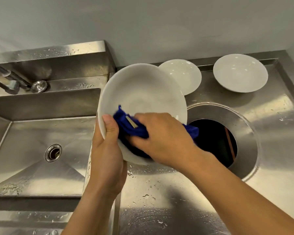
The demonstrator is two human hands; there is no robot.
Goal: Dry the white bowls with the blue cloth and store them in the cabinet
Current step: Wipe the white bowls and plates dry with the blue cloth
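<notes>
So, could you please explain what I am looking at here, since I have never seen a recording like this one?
There is no machine here: a person wears a wide-angle camera on the head, so the single picture looks forward and down at their own two bare hands over a steel counter. The left hand grips the rim of a tilted white bowl, thumb inside. The right hand presses a blue cloth into that bowl to dry it. Two more white bowls stand behind on the counter: the middle bowl, partly hidden, and the far bowl to the right. On the left is a sink with a tap. On the right is a round opening, dark inside. Water drops dot the counter.
</notes>
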